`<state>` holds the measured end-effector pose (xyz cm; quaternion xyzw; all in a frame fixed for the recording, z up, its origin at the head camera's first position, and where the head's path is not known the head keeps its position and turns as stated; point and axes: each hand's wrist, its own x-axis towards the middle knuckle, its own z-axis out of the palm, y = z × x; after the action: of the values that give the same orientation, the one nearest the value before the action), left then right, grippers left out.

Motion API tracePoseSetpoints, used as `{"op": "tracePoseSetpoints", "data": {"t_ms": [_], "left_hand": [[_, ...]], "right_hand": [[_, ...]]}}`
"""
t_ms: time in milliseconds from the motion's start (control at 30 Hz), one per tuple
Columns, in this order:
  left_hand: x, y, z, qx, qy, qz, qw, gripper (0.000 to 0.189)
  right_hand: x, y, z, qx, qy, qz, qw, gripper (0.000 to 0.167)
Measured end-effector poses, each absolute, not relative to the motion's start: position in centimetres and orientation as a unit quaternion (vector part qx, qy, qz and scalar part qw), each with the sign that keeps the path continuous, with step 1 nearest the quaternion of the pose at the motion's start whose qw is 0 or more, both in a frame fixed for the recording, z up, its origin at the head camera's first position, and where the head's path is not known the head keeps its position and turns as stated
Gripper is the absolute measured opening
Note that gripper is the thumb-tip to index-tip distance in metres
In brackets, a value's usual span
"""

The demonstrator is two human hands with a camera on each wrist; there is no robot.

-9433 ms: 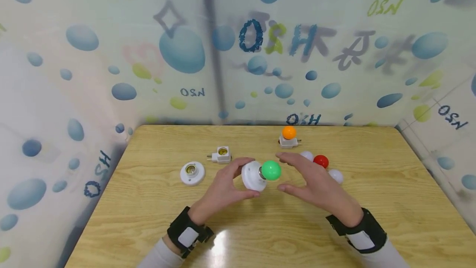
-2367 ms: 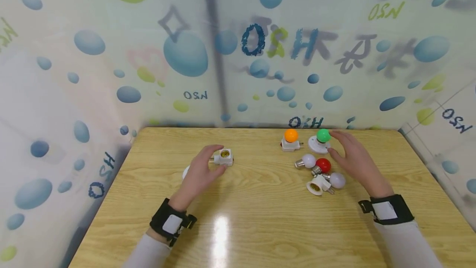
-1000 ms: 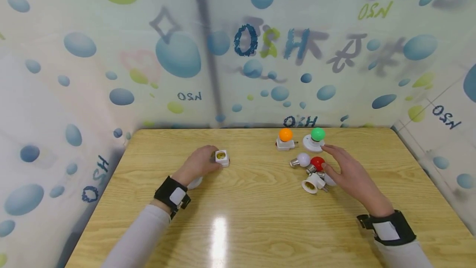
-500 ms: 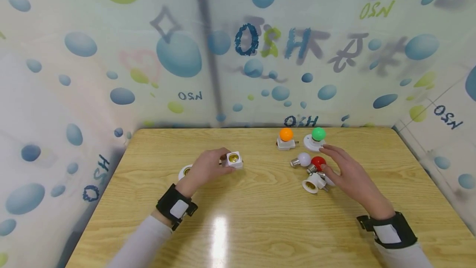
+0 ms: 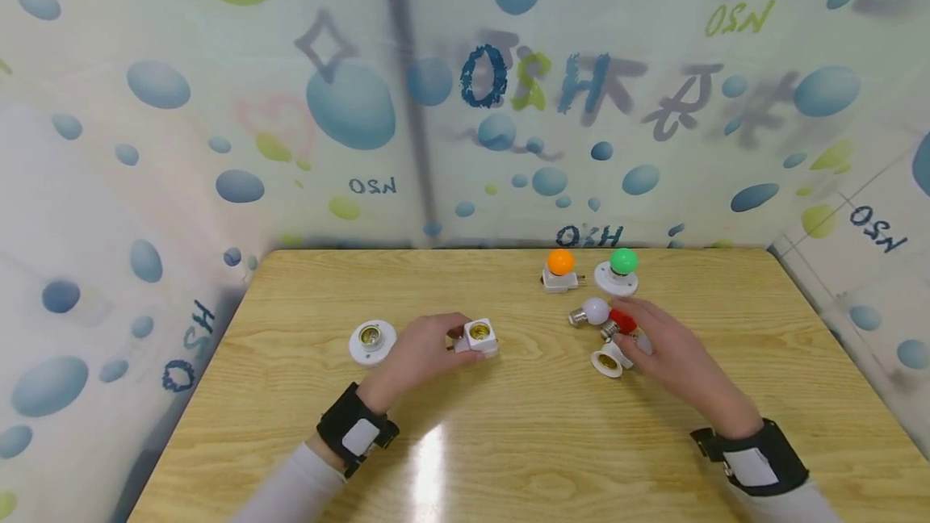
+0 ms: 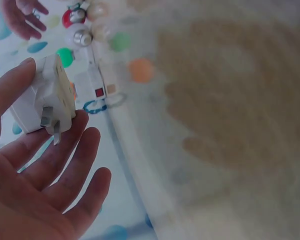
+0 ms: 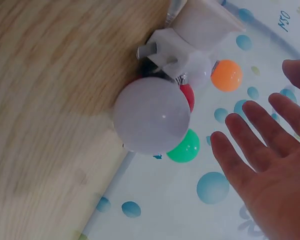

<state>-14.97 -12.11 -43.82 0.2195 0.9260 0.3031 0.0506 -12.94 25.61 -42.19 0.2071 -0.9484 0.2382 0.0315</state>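
Square socket (image 5: 479,336): shifted toward the front edge of the table (image 5: 552,450), pinched in the left hand (image 5: 421,357); pins (image 6: 47,116) plain only from left wrist.
Right hand (image 5: 676,357): spread, holding nothing, toward the right edge.
White bulb (image 7: 151,115): globe clear from right wrist, mostly covered from head.

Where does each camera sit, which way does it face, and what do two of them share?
Head: worn on the head, facing forward and down at the table; left hand, right hand and both sleeves show.
Left wrist: on that wrist, facing the white socket the left hand grips; both hands show.
Right wrist: on that wrist, facing a white bulb; only the right hand shows.
Shared: both wrist views include the green bulb.
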Motion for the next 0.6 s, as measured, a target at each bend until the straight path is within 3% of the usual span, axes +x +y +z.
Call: {"op": "tracePoseSetpoints", "data": {"t_ms": [600], "left_hand": [[-13.2, -10.0, -45.7, 0.303, 0.925, 0.223, 0.045, 0.050]], "right_hand": [[-12.7, 24.8, -42.8, 0.227, -0.948, 0.220, 0.032, 0.046]]}}
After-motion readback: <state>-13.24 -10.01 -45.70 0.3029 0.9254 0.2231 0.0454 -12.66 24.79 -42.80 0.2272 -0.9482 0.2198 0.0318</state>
